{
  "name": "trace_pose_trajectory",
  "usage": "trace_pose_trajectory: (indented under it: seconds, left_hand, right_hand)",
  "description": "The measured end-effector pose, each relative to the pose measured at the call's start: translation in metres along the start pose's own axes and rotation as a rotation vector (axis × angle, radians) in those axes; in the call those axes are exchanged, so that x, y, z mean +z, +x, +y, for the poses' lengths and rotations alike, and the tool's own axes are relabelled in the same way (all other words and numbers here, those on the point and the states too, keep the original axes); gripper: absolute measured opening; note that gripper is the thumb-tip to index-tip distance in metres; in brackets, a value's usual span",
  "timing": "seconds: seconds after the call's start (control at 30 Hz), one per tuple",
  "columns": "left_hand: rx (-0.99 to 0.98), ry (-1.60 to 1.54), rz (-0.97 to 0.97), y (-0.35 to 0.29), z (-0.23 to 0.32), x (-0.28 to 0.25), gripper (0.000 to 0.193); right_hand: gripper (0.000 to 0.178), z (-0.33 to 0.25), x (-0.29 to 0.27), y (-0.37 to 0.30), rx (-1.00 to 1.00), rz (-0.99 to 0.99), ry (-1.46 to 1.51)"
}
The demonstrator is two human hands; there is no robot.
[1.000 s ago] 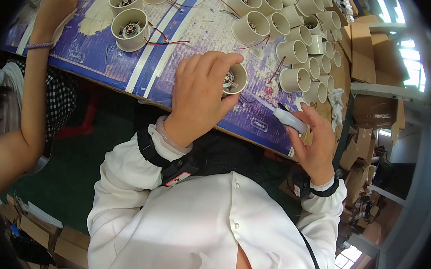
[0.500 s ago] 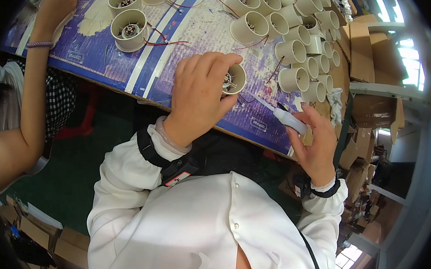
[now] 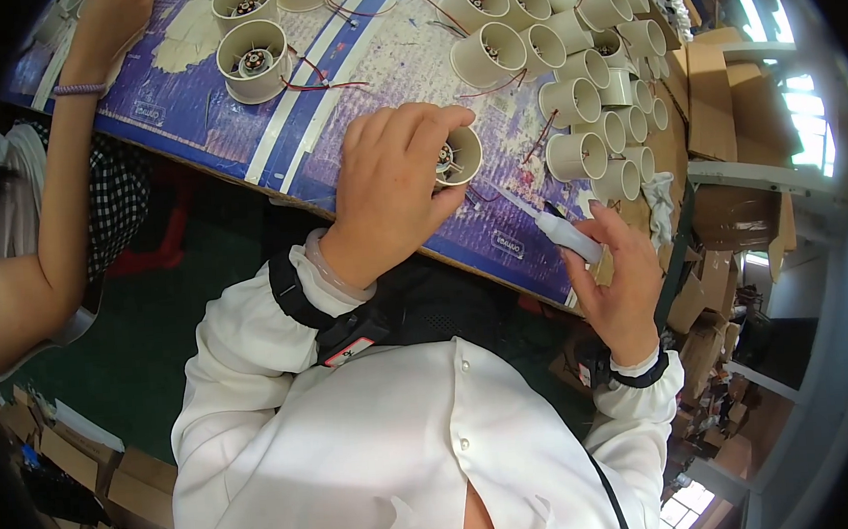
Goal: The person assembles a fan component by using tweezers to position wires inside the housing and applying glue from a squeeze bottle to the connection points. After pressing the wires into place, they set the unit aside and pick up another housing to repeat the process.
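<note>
White shirt (image 3: pixel 349 456) nearest, sleeves ending in dark wristbands (image 3: pixel 302 291). Left hand (image 3: pixel 393 173) at the front of the table (image 3: pixel 189 133), palm down, fingers curled over a cup (image 3: pixel 471 153) and grasping it; thumb at the lower rim, fingertips across the upper. Cup tipped so its mouth faces right; metal part (image 3: pixel 444 159) visible inside, partly hidden by the hand. Right hand (image 3: pixel 620 280) at the table's near right edge, grasping a pale bottle (image 3: pixel 572 238) between thumb and fingers. Its thin nozzle (image 3: pixel 512 198) points up and left, toward the cup, apart from it. Few thin wires (image 3: pixel 483 197) on the purple surface between cup and nozzle. Beyond, to the right: crowded group of cups (image 3: pixel 577 157), some lying, some upright, red wires trailing; white rag (image 3: pixel 660 209) beside them. Farther left: an upright cup (image 3: pixel 255 85) with a round motor inside, red wires running right, more cups behind it. Co-worker's forearm (image 3: pixel 70 196) far left, purple band at wrist. Cardboard boxes (image 3: pixel 713 102) beyond the right side.
</note>
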State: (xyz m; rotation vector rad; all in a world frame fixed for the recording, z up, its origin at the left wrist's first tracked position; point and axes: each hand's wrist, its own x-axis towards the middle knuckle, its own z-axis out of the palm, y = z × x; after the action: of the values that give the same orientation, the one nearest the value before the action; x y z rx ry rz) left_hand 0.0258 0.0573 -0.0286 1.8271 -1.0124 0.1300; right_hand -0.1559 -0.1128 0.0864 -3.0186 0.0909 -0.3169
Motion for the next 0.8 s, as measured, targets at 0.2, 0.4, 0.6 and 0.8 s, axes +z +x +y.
trace_pose_trajectory:
  seconds: [0.2, 0.4, 0.6, 0.8]
  left_hand:
    - [0.013, 0.025, -0.007, 0.001, 0.001, 0.002, 0.06]
    - [0.031, 0.028, -0.027, 0.003, 0.002, -0.002, 0.06]
    - [0.061, -0.013, -0.03, 0.009, 0.006, -0.008, 0.057]
    - [0.025, -0.052, -0.049, 0.008, -0.011, -0.018, 0.052]
  right_hand:
    - [0.058, 0.001, 0.005, -0.011, 0.114, 0.011, 0.067]
    - [0.055, 0.015, 0.022, -0.051, 0.396, 0.033, 0.302]
    - [0.048, 0.034, 0.049, -0.086, 0.687, 0.32, 0.947]
    - [0.041, 0.066, 0.059, -0.115, 0.625, 0.519, 1.004]
